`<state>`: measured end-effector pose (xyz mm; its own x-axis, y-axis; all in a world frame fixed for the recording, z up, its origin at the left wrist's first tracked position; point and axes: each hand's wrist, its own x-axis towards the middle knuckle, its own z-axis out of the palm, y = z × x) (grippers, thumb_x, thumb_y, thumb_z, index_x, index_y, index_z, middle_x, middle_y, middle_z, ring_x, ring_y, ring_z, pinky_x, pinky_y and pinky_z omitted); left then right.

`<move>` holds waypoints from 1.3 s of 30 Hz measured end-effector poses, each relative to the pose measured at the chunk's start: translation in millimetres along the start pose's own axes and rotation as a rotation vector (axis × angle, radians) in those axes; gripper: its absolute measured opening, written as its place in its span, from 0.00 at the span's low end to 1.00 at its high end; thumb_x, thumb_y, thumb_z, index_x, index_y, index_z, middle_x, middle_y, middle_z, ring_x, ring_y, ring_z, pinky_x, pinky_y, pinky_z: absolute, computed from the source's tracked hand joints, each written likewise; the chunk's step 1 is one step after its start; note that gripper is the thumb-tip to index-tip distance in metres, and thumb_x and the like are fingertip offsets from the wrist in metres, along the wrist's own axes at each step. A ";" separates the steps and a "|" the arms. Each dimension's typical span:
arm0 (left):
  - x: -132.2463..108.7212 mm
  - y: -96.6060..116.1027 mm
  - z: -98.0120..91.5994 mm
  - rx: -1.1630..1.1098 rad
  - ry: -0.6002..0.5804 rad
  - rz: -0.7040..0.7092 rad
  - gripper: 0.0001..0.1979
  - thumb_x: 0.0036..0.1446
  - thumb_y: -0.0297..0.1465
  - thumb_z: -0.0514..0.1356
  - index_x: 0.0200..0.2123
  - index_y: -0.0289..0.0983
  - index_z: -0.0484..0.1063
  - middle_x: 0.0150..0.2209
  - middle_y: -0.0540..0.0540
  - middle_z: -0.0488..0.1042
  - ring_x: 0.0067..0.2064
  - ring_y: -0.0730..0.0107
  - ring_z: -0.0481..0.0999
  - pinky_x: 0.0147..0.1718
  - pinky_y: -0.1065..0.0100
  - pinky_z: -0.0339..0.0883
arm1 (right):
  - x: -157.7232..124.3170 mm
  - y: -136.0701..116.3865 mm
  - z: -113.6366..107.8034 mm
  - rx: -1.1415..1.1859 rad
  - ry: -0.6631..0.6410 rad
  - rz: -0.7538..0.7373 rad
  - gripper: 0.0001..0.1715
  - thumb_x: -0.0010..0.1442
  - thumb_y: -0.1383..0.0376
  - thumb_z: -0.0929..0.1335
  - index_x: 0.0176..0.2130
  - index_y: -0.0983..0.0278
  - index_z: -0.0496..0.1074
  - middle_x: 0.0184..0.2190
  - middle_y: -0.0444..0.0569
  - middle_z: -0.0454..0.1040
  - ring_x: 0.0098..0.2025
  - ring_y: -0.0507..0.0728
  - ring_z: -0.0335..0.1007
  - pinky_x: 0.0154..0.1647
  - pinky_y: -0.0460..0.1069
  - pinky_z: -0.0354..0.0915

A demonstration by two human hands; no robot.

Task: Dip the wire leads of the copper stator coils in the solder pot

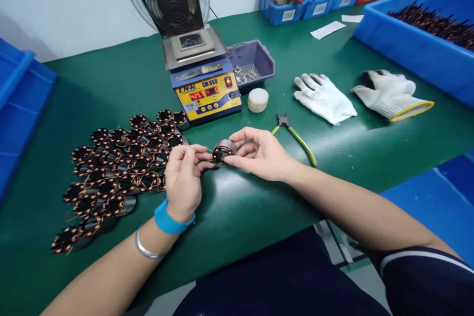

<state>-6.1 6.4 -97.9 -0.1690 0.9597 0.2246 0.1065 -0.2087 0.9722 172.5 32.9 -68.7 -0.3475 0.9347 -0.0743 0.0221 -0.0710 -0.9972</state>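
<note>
My right hand [262, 154] is closed around a motor stator [224, 150], a dark ring with copper windings, held just above the green table. On its left side, my left hand [184, 180] pinches the thin wire leads [210, 151] that stick out of the stator. A blue band and a silver bracelet are on my left wrist. Several similar stators [129, 182] stand in rows on the table to the left. Behind my right hand lie cutting pliers [301, 144] with green handles, jaws pointing away from me.
A solder pot [207, 97] with a lit display and a knife on top stands at the back, beside a purple bin [267, 62]. A round white pad [258, 100] and two gloves [326, 97] lie rightward. A large blue crate [414, 57] holds dark copper parts.
</note>
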 end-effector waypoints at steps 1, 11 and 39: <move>0.2 -0.2 -0.9 0.029 0.006 0.042 0.09 0.64 0.39 0.53 0.41 0.39 0.62 0.47 0.42 0.70 0.38 0.69 0.76 0.32 0.67 0.73 | 0.0 -0.2 0.0 -0.008 0.007 0.000 0.22 0.46 0.63 0.76 0.39 0.68 0.69 0.31 0.45 0.74 0.27 0.47 0.70 0.28 0.43 0.67; 12.4 15.6 -16.0 0.576 -0.220 0.630 0.11 0.63 0.26 0.54 0.27 0.37 0.64 0.24 0.49 0.67 0.27 0.71 0.68 0.29 0.67 0.62 | 4.6 -4.1 -8.3 0.153 -0.004 0.072 0.28 0.38 0.62 0.81 0.36 0.68 0.71 0.29 0.45 0.75 0.27 0.49 0.73 0.26 0.43 0.68; 14.2 24.2 -12.0 0.151 0.106 0.326 0.08 0.63 0.37 0.58 0.33 0.40 0.69 0.28 0.50 0.69 0.26 0.74 0.68 0.23 0.69 0.60 | -4.2 3.8 2.7 -0.170 0.162 -0.259 0.21 0.51 0.60 0.75 0.42 0.66 0.69 0.32 0.47 0.76 0.31 0.52 0.72 0.31 0.46 0.67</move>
<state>-17.6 12.7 -70.4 -0.2018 0.8212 0.5338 0.3131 -0.4624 0.8296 171.5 27.8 -72.1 -0.2087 0.9583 0.1953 0.1133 0.2220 -0.9684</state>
